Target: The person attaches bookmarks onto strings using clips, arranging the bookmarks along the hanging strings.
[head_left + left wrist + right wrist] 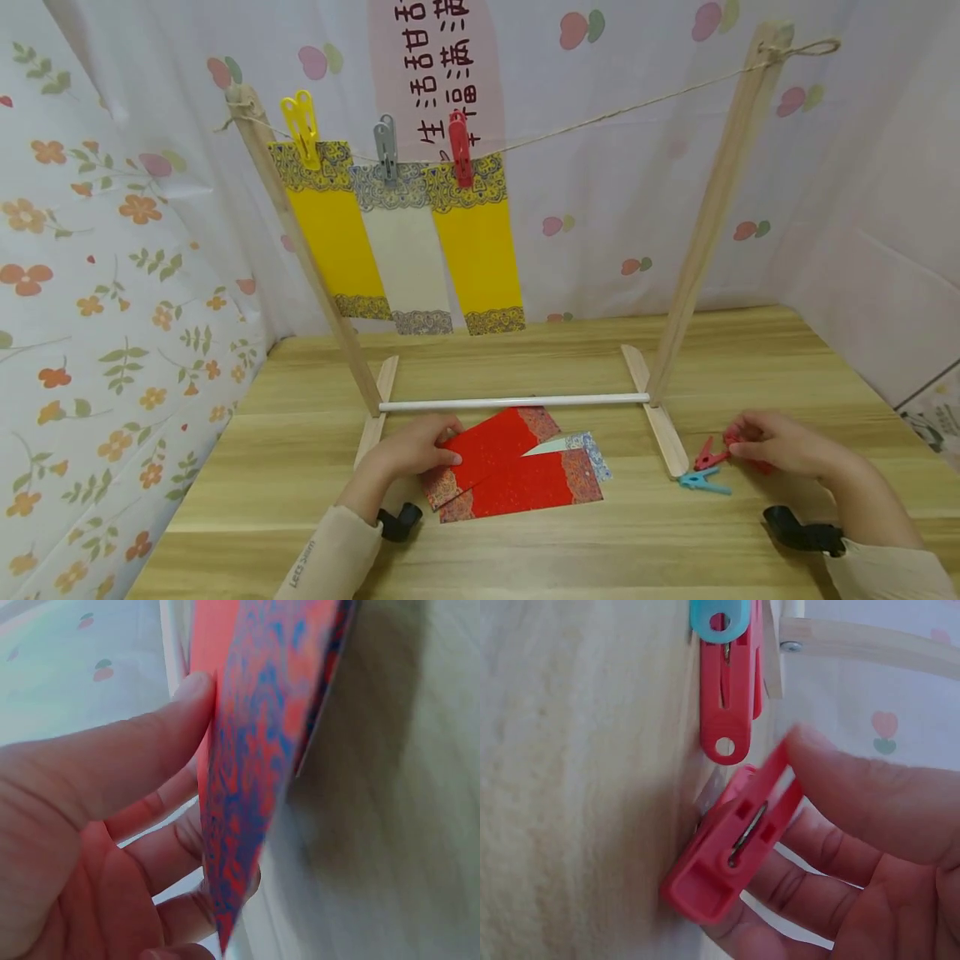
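Note:
My left hand (412, 446) pinches the end of a red card (495, 446) with blue-patterned ends, thumb on its face and fingers behind. A second red card (525, 492) lies partly beneath it, and a pale card (592, 454) with a blue patterned end peeks out between them. At the right, my right hand (787, 446) pinches a red clothespin (727, 859) close over the table, thumb at one end. Just beyond it in the right wrist view lie another red clothespin (724, 720) and a light blue clothespin (720, 615).
A wooden frame with two posts (708, 225) and a white crossbar (517, 403) stands behind the cards. From its string (592, 121) hang a yellow card (330, 242), a cream card (412, 267) and another yellow card (483, 258), each clipped by a clothespin.

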Demonstrator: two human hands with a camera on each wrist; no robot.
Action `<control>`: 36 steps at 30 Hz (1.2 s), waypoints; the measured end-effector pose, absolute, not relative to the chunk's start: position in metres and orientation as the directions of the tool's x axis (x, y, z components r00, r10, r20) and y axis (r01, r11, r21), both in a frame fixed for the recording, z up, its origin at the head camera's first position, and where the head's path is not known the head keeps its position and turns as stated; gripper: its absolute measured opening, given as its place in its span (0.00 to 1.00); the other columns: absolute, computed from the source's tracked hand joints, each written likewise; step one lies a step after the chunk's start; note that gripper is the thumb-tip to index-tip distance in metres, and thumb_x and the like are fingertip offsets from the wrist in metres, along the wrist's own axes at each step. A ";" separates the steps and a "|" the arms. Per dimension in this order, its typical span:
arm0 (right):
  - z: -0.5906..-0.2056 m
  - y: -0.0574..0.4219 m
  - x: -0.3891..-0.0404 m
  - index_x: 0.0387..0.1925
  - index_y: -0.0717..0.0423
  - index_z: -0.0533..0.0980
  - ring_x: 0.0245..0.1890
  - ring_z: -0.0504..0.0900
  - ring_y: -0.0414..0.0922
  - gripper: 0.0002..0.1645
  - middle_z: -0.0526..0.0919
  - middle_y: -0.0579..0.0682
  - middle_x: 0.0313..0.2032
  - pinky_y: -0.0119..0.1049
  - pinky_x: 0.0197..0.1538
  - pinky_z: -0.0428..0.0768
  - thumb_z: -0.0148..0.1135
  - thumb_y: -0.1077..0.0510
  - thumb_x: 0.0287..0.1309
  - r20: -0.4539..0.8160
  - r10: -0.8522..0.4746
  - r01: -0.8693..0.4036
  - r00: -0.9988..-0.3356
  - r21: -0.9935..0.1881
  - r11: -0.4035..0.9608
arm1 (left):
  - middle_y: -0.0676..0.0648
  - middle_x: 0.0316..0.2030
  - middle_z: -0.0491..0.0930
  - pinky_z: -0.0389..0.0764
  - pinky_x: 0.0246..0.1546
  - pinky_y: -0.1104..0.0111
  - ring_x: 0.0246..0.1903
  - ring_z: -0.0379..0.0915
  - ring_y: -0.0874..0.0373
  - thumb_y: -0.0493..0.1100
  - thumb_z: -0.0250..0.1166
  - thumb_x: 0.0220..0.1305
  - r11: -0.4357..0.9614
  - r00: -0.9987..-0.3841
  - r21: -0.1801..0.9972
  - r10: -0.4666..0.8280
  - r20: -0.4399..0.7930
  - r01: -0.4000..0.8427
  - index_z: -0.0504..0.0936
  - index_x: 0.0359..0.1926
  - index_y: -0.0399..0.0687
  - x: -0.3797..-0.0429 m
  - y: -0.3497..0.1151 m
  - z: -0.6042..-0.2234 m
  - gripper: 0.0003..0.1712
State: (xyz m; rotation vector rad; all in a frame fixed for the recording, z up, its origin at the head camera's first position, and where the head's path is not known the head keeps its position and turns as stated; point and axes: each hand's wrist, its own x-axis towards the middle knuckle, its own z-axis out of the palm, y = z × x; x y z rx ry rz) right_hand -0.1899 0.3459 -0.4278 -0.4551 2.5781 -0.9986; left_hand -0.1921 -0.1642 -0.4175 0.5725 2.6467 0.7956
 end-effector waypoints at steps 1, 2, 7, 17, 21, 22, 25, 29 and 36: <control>-0.428 0.345 -0.190 0.45 0.71 0.72 0.32 0.70 0.29 0.12 0.78 0.51 0.36 0.29 0.34 0.72 0.55 0.62 0.70 -0.188 -0.400 -0.173 -0.897 -0.684 0.709 | 0.50 0.31 0.78 0.75 0.35 0.65 0.31 0.71 0.58 0.38 0.70 0.61 0.760 -0.869 0.581 0.465 -0.171 0.292 0.81 0.47 0.43 -0.192 -0.166 -0.417 0.14; -0.428 0.345 -0.190 0.47 0.71 0.72 0.33 0.70 0.29 0.13 0.79 0.52 0.38 0.29 0.35 0.73 0.53 0.62 0.71 -0.180 -0.390 -0.174 -0.903 -0.676 0.716 | 0.50 0.30 0.78 0.74 0.35 0.66 0.30 0.70 0.58 0.38 0.69 0.62 0.752 -0.866 0.584 0.474 -0.160 0.304 0.81 0.47 0.42 -0.192 -0.168 -0.415 0.12; -0.427 0.342 -0.190 0.51 0.72 0.69 0.36 0.72 0.28 0.16 0.79 0.57 0.43 0.29 0.37 0.74 0.52 0.60 0.73 -0.162 -0.355 -0.155 -0.921 -0.682 0.715 | 0.51 0.31 0.79 0.72 0.36 0.69 0.31 0.68 0.62 0.37 0.68 0.62 0.716 -0.850 0.605 0.513 -0.117 0.349 0.82 0.43 0.40 -0.190 -0.180 -0.412 0.08; -0.424 0.342 -0.191 0.61 0.80 0.62 0.38 0.78 0.26 0.23 0.82 0.65 0.47 0.30 0.37 0.78 0.45 0.62 0.76 -0.151 -0.361 -0.124 -0.920 -0.762 0.635 | 0.53 0.27 0.81 0.72 0.31 0.72 0.27 0.69 0.64 0.36 0.66 0.64 0.663 -0.841 0.684 0.524 -0.132 0.306 0.84 0.39 0.42 -0.183 -0.199 -0.407 0.04; -0.423 0.341 -0.193 0.63 0.80 0.62 0.41 0.78 0.24 0.25 0.78 0.73 0.54 0.31 0.38 0.79 0.45 0.61 0.76 -0.150 -0.385 -0.135 -0.911 -0.773 0.620 | 0.52 0.27 0.82 0.73 0.32 0.73 0.27 0.70 0.65 0.35 0.65 0.65 0.644 -0.829 0.705 0.541 -0.143 0.298 0.84 0.40 0.40 -0.182 -0.205 -0.405 0.04; -0.423 0.341 -0.193 0.63 0.80 0.63 0.42 0.78 0.24 0.25 0.77 0.74 0.55 0.31 0.38 0.79 0.45 0.61 0.76 -0.150 -0.393 -0.137 -0.907 -0.778 0.613 | 0.51 0.27 0.82 0.72 0.32 0.73 0.27 0.70 0.66 0.35 0.65 0.65 0.638 -0.826 0.711 0.545 -0.146 0.296 0.84 0.40 0.40 -0.182 -0.207 -0.405 0.04; -0.421 0.339 -0.193 0.63 0.79 0.63 0.42 0.79 0.25 0.25 0.78 0.72 0.54 0.33 0.37 0.79 0.45 0.60 0.76 -0.154 -0.399 -0.129 -0.904 -0.791 0.598 | 0.50 0.28 0.83 0.73 0.33 0.74 0.27 0.71 0.68 0.34 0.64 0.65 0.614 -0.816 0.732 0.561 -0.142 0.295 0.84 0.40 0.38 -0.180 -0.213 -0.407 0.05; -0.420 0.337 -0.193 0.64 0.77 0.62 0.42 0.79 0.27 0.26 0.79 0.65 0.54 0.32 0.39 0.80 0.45 0.58 0.77 -0.156 -0.404 -0.120 -0.901 -0.807 0.578 | 0.49 0.27 0.83 0.72 0.31 0.74 0.26 0.69 0.68 0.34 0.63 0.66 0.605 -0.819 0.742 0.557 -0.136 0.289 0.83 0.39 0.38 -0.178 -0.219 -0.406 0.04; -0.420 0.332 -0.194 0.64 0.74 0.63 0.43 0.79 0.26 0.25 0.84 0.52 0.48 0.32 0.39 0.79 0.47 0.58 0.76 -0.078 -0.383 -0.171 -0.920 -0.801 0.573 | 0.51 0.26 0.81 0.72 0.31 0.73 0.26 0.68 0.66 0.36 0.63 0.67 0.618 -0.842 0.736 0.525 -0.124 0.276 0.81 0.38 0.40 -0.174 -0.224 -0.401 0.03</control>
